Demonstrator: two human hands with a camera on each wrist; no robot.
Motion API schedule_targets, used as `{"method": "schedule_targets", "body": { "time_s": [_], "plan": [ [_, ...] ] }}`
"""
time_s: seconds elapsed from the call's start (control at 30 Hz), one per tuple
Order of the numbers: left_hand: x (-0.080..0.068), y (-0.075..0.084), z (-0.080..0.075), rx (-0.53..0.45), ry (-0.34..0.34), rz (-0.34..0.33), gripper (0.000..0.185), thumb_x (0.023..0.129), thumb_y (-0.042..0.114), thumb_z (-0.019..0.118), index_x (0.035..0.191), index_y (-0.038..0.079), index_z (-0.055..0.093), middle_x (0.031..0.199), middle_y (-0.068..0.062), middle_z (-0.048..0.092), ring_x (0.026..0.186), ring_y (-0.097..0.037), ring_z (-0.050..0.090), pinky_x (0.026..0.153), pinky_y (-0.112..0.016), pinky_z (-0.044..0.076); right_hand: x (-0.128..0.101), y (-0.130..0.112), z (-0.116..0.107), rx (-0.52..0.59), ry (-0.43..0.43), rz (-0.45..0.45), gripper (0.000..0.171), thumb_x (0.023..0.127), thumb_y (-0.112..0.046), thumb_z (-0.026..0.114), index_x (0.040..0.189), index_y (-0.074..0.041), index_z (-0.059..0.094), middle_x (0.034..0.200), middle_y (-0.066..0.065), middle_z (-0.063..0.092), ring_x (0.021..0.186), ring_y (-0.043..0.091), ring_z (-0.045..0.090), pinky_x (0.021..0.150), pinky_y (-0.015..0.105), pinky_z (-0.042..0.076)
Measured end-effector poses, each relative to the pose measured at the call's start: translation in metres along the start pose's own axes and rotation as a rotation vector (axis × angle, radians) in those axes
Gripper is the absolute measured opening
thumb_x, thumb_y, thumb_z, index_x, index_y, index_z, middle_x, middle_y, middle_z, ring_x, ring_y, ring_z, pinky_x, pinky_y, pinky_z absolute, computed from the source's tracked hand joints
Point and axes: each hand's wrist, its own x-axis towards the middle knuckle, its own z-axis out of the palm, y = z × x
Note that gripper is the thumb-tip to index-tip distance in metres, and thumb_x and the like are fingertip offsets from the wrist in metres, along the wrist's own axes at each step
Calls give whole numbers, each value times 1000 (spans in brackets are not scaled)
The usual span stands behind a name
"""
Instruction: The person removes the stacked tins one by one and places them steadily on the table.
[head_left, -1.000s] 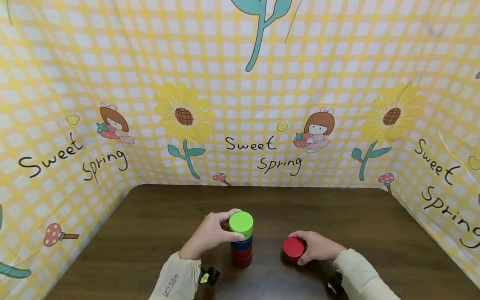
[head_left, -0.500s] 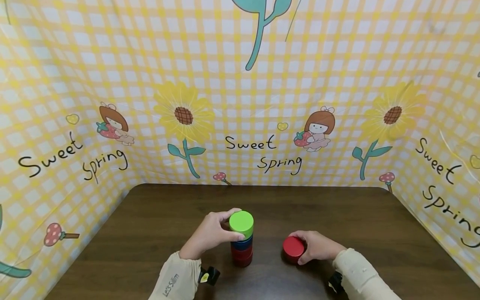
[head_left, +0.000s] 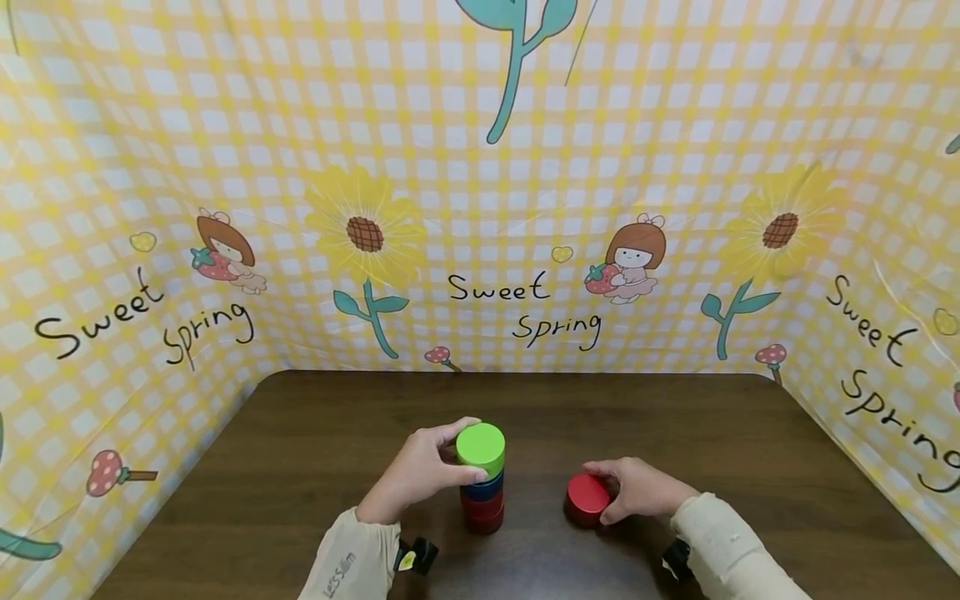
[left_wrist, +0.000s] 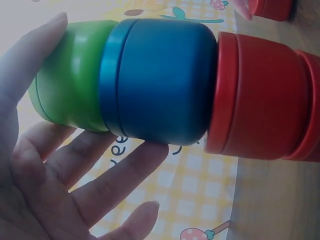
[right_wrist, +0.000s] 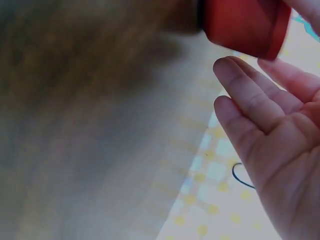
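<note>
A stack of small lidded tins stands upright on the dark table in front of me. At its top is a green tin (head_left: pixel 481 448), above a blue tin (left_wrist: pixel 159 82) and red tins (left_wrist: pixel 265 95). My left hand (head_left: pixel 425 464) grips the green tin between thumb and fingers, with the little finger held away from the stack. To the right, apart from the stack, a separate red tin (head_left: pixel 587 497) stands on the table. My right hand (head_left: pixel 643 490) pinches it at the rim with thumb and index finger. In the right wrist view, its other fingers extend away from the tin.
The brown table (head_left: pixel 337 408) has its far edge against a yellow checked cloth (head_left: pixel 480 200) printed with sunflowers and lettering. The cloth also rises on both sides. Dark wrist straps (head_left: pixel 417 556) show below the beige sleeves (head_left: pixel 731 542).
My right hand has shifted slightly right, and the separate red tin has moved a little the same way. The left hand and stack have stayed in place.
</note>
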Motion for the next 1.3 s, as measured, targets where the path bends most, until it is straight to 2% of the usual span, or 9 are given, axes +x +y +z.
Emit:
{"method": "schedule_targets", "body": {
  "time_s": [0.13, 0.27, 0.37, 0.47, 0.6, 0.8, 1.03, 1.2, 1.3],
  "plan": [
    [-2, 0, -1, 12, -1, 24, 61, 80, 21, 79, 132, 1, 55, 109, -12, 67, 89, -20, 65, 73, -32, 54, 0, -3, -7, 18, 41, -8, 71, 74, -10, 80, 133, 13, 47, 123, 25, 59, 109, 36, 60, 83, 34, 52],
    [-2, -1, -2, 18, -5, 30, 61, 81, 22, 78, 134, 1, 54, 115, -14, 64, 96, -26, 64, 77, -36, 54, 2, -9, -13, 15, 95, -33, 70, 78, -17, 80, 133, 12, 48, 119, 26, 61, 109, 40, 59, 82, 39, 53],
    [-3, -1, -2, 27, 0, 29, 63, 82, 24, 78, 135, 1, 53, 121, -17, 62, 104, -32, 62, 83, -43, 53, 4, -14, -17, 17, 134, -53, 67, 80, -19, 78, 132, 11, 50, 118, 25, 61, 108, 40, 60, 80, 36, 53],
    [-5, -1, -2, 49, 17, 29, 66, 81, 25, 79, 135, 1, 52, 127, -19, 59, 109, -36, 59, 86, -48, 51, 5, -22, -18, 8, 181, -88, 64, 81, -19, 78, 131, 10, 51, 114, 23, 64, 105, 38, 62, 79, 31, 53],
    [-6, -1, -1, 76, 39, 27, 67, 79, 26, 80, 136, 2, 53, 130, -19, 56, 110, -38, 58, 87, -51, 49, 7, -34, -15, -6, 249, -137, 59, 81, -18, 77, 129, 9, 55, 106, 13, 68, 98, 27, 65, 76, 26, 52],
    [-7, -1, -1, 93, 48, 25, 70, 79, 26, 80, 137, 2, 51, 128, -19, 58, 108, -36, 60, 86, -51, 50, 9, -56, -3, -4, 356, -209, 54, 80, -17, 78, 126, 5, 59, 100, 5, 71, 94, 16, 67, 79, 27, 52],
    [-10, -4, -3, 112, 43, 31, 71, 79, 24, 80, 137, -2, 49, 125, -21, 59, 104, -36, 61, 85, -53, 50, 18, -78, 13, -34, 486, -328, 50, 77, -16, 81, 120, 4, 65, 96, 5, 72, 90, 16, 68, 80, 37, 54],
    [-10, -12, 0, 74, -4, 46, 72, 80, 24, 79, 138, -5, 47, 124, -21, 60, 103, -37, 61, 86, -54, 49, 27, -89, 22, -40, 587, -389, 46, 74, -12, 83, 114, 5, 67, 94, 8, 72, 87, 19, 69, 76, 32, 54],
    [-9, -17, 3, 49, -19, 48, 74, 79, 23, 80, 138, -6, 46, 124, -21, 60, 103, -36, 62, 86, -54, 49, 32, -94, 27, -20, 631, -389, 47, 73, -11, 83, 114, 5, 67, 95, 9, 72, 88, 20, 69, 75, 31, 54]
  ]
}}
